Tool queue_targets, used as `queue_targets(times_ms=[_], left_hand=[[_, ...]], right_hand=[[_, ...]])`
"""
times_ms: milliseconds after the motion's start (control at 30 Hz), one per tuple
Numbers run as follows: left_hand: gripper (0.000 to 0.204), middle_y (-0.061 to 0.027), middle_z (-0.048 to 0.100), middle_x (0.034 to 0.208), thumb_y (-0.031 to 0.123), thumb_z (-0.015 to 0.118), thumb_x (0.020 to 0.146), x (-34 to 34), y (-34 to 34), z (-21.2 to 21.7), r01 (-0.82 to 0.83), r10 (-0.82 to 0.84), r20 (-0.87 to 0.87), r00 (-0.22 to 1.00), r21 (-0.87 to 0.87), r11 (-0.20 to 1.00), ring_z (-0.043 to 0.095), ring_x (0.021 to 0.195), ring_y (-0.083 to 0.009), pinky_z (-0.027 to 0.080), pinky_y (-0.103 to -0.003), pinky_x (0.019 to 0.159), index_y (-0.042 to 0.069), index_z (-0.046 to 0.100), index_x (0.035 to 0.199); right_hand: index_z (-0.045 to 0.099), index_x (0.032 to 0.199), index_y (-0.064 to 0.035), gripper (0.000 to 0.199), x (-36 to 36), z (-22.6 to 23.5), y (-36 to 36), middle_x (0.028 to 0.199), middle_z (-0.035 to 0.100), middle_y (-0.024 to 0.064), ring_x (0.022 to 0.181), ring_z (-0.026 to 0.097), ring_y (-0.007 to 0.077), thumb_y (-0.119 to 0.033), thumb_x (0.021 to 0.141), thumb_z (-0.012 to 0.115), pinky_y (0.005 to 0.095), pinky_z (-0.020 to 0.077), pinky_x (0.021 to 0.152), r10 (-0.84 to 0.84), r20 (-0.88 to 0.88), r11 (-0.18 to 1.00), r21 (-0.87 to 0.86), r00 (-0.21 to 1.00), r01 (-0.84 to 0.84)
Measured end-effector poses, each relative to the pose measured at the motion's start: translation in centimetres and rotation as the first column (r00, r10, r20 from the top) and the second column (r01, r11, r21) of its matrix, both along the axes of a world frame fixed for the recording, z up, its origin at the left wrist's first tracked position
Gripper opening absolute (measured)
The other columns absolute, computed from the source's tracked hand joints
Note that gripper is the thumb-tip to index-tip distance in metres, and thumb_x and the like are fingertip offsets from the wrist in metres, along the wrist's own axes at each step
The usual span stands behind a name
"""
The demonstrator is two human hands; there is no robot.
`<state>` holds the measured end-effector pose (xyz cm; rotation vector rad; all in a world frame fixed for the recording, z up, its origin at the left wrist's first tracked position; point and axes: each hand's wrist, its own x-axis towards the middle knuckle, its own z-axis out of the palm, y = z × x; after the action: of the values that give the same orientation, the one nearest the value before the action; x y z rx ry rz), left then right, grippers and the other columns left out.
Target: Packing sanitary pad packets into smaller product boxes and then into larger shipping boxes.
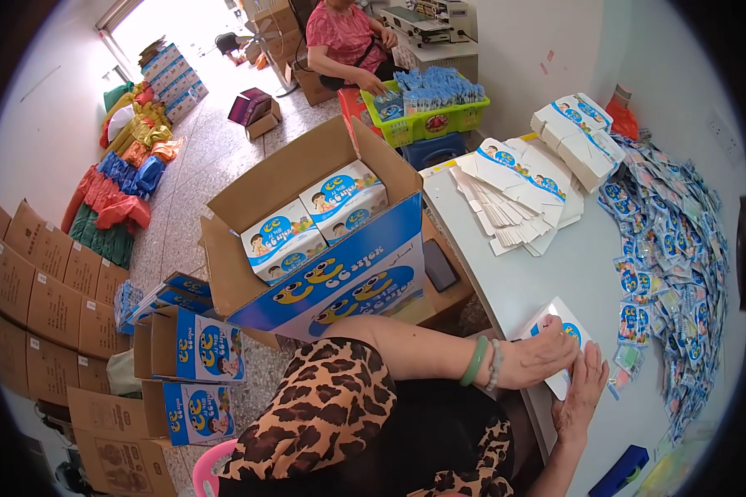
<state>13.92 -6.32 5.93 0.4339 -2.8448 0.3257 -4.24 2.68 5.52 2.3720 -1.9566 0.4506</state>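
A small white carton (pixel 559 310) with a blue printed panel lies on the white table (pixel 506 286), close to its near edge. My left hand (pixel 541 356), wearing a green bangle and a beaded bracelet, bends its fingers over the carton's top. Along the right side of the carton, my right hand (pixel 585 388) presses with its fingers together. The two hands nearly touch and cover much of it. Flat folded cartons (pixel 518 195) lie fanned in a stack farther back. To their right, a heap of small blue sachets (pixel 671 273) spreads along the wall.
An open shipping box (pixel 331 282) holding white cartons stands left of the table, a dark phone (pixel 441 265) beside it. A blue stapler-like object (pixel 620 470) lies near. Behind, a person in pink (pixel 340 41) reaches into a green basket (pixel 435 124). Brown boxes (pixel 54 306) line the left wall.
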Motion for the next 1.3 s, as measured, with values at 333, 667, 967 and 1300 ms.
queue_targets(times_ms=[333, 667, 967, 1300], left_hand=[[0.063, -0.0283, 0.043, 0.131, 0.02, 0.069, 0.073, 0.1, -1.9, -1.4, 0.106, -0.043, -0.246, 0.968, 0.247, 0.963, 0.033, 0.131, -0.0453, 0.024, -0.053, 0.109, -0.008, 0.045, 0.125], [0.047, -0.031, 0.046, 0.129, 0.012, 0.05, 0.085, 0.7, -1.0, -1.8, 0.047, -0.031, -0.183, 0.983, 0.081, 0.996, 0.044, 0.124, -0.0465, 0.035, -0.049, 0.105, -0.013, 0.042, 0.124], [0.047, -0.0262, 0.05, 0.126, 0.015, 0.054, 0.083, 1.1, -1.5, -2.2, 0.063, -0.046, -0.257, 0.965, 0.06, 0.996, 0.048, 0.121, -0.0436, 0.036, -0.049, 0.104, -0.01, 0.047, 0.122], [0.047, -0.0218, 0.048, 0.13, 0.012, 0.055, 0.082, 1.4, -4.4, -1.8, 0.192, -0.141, -0.312, 0.94, 0.139, 0.972, 0.043, 0.128, -0.0384, 0.031, -0.046, 0.11, -0.005, 0.045, 0.125]], right_hand=[[0.045, 0.131, -0.0008, 0.048, 0.4, -1.0, 0.4, 0.143, 0.04, 0.0192, 0.137, 0.034, 0.0352, -0.012, 0.085, 0.054, 0.0557, 0.017, 0.112, -0.058, -0.065, 0.995, -0.08, 0.996, 0.053], [0.046, 0.124, 0.0019, 0.042, 2.0, 1.1, -0.4, 0.141, 0.042, 0.0213, 0.136, 0.033, 0.0384, -0.003, 0.083, 0.051, 0.0562, 0.0167, 0.114, 0.023, -0.027, 1.0, -0.006, 0.999, -0.023], [0.041, 0.134, 0.0064, 0.049, 1.4, -1.7, -0.3, 0.141, 0.042, 0.0227, 0.135, 0.036, 0.0381, 0.003, 0.085, 0.045, 0.0503, 0.0247, 0.113, 0.024, -0.082, 0.991, -0.129, 0.996, -0.035], [0.045, 0.131, 0.0073, 0.041, 1.0, -3.6, -1.6, 0.139, 0.045, 0.0236, 0.132, 0.04, 0.0397, 0.001, 0.091, 0.042, 0.0504, 0.0291, 0.111, -0.02, -0.104, 0.968, -0.251, 0.994, -0.007]])
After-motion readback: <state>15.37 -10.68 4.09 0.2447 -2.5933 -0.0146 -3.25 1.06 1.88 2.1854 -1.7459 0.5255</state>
